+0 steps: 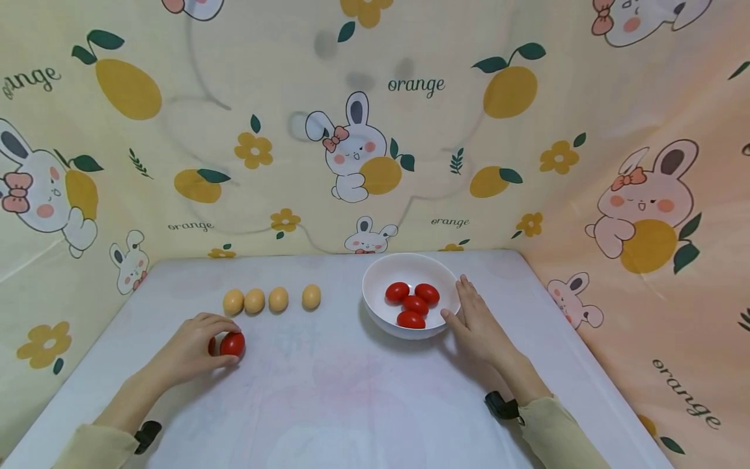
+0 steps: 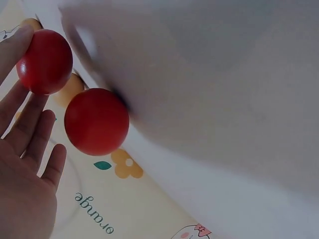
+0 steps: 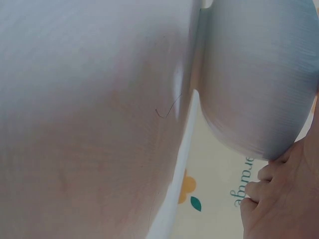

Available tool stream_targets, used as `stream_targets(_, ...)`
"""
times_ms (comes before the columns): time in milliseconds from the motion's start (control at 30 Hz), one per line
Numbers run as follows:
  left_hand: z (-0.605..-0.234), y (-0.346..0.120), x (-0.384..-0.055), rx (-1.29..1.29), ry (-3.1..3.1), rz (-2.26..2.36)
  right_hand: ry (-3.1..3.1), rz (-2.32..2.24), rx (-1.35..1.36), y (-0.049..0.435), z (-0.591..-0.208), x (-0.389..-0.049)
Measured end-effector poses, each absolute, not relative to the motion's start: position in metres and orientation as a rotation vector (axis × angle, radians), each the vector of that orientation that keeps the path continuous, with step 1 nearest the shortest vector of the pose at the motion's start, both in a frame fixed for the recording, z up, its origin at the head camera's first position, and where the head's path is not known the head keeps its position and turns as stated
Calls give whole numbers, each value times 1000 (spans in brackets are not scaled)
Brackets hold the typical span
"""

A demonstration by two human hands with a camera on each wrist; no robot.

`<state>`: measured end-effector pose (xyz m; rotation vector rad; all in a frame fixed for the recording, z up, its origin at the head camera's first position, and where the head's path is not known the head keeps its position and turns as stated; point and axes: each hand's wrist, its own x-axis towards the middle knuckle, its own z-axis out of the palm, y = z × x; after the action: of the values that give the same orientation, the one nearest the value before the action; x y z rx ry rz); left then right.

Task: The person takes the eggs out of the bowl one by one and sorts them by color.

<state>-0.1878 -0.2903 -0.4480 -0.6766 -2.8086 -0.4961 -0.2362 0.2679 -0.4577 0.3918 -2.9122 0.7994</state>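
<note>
My left hand (image 1: 196, 345) pinches a red egg (image 1: 234, 344) between thumb and fingers, low over the left of the table. A second red egg (image 2: 97, 122) lies close behind it, partly covered by the hand in the head view. At the right, my right hand (image 1: 486, 332) rests against the side of a white bowl (image 1: 404, 335), fingers straight along the outside and thumb at the rim. Inside that bowl lie several red eggs (image 1: 415, 305). The right wrist view has the bowl's outer wall (image 3: 259, 74) with the fingers touching it.
Several yellow eggs (image 1: 278, 299) stand in a row behind my left hand, the rightmost a little apart. A white cloth covers the table (image 1: 340, 404). Behind it and at both sides hangs a curtain (image 1: 263, 85) printed with rabbits and oranges.
</note>
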Motion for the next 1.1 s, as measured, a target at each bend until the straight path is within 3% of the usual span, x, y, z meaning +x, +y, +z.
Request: stream_targets(1100,-450,-291,-185,-632,-2863,-522,-2916,796,388,267,-458,-235)
